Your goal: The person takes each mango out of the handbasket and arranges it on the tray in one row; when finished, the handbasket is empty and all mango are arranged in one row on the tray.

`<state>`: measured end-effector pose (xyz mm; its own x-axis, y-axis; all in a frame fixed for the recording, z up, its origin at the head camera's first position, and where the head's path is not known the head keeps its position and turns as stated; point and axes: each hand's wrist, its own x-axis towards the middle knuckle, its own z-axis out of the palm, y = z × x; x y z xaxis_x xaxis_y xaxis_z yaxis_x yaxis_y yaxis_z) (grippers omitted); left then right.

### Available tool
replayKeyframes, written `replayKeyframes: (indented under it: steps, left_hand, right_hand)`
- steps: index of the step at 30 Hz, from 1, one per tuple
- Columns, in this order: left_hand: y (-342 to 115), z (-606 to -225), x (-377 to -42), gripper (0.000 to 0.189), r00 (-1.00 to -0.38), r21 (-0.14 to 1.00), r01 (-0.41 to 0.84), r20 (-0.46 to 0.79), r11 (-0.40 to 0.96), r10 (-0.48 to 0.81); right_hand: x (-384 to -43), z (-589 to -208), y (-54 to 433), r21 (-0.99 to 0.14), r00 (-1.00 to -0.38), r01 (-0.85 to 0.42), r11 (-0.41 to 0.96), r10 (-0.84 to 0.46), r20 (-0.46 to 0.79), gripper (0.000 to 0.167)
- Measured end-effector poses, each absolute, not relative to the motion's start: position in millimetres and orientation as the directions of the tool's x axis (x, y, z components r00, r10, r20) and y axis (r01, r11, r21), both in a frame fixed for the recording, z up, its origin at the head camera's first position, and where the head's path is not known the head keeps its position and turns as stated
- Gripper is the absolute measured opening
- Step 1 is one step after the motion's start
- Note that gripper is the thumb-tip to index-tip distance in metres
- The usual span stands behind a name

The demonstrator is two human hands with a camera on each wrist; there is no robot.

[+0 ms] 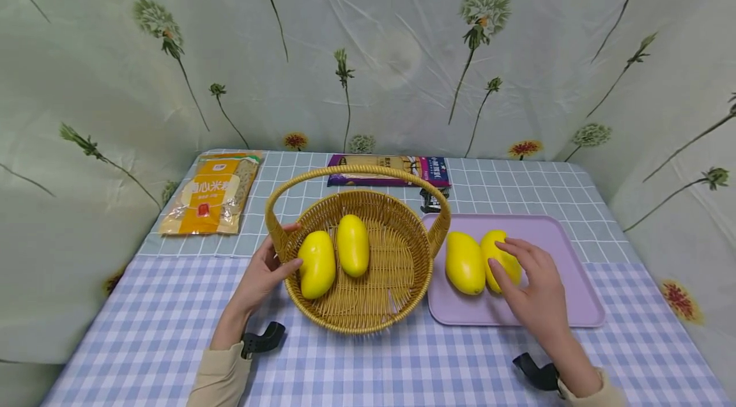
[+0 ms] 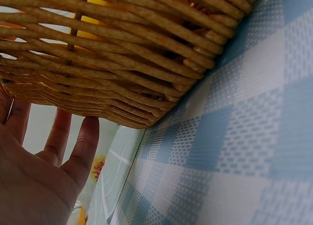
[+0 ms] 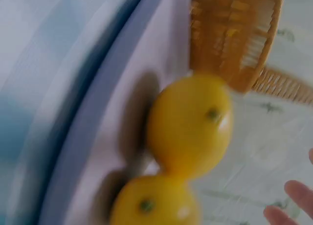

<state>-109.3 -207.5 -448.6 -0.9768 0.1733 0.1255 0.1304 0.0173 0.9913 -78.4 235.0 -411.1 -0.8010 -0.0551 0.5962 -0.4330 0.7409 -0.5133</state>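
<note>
- how many baskets are there, and where?
- one wicker basket [image 1: 397, 273], upright in the middle of the table, its single handle arching over the top.
- what about the fruit?
- four yellow mangoes, split two and two. inside the basket, on its left half, are the left mango [image 1: 317, 265] and, just beside it, the upright mango [image 1: 353, 246]. the other two, the near mango [image 1: 464, 264] and the far-right mango [image 1: 506, 260], lie side by side on one purple tray [image 1: 575, 292], toward its left end.
- and the two hands?
- the left hand [image 1: 261, 276] grips the basket's left side by the handle's foot, thumb over the rim and fingers against the outer weave. whether the thumb touches the mango there, i can't tell.
- the right one?
- the right hand [image 1: 535, 285] is over the far-right mango, fingers loosely bent and spread, thumb apart from them. from the right wrist, the fingertips in sight stand clear of the fruit.
- any packets?
- three: one orange bag [image 1: 211, 196] at the back left, one long purple packet [image 1: 431, 170] behind the basket, and one small black packet [image 1: 428, 201] partly hidden by the handle.
</note>
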Motion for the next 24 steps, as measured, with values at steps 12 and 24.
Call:
replayKeyframes:
  steps: [12, 24]
  left_hand:
    - [-207, -449, -109, 0.060, -0.975, 0.990, 0.142, 0.138, 0.012, 0.177]
    - [-207, -449, -109, 0.060, -0.975, 0.990, 0.141, 0.137, 0.008, 0.175]
  right_hand:
    - [-69, -386, 182, -0.550, -0.731, -0.649, 0.526, -0.230, 0.643, 0.026]
    - [-81, -374, 133, -0.534, -0.643, -0.766, 0.358, -0.423, 0.639, 0.013]
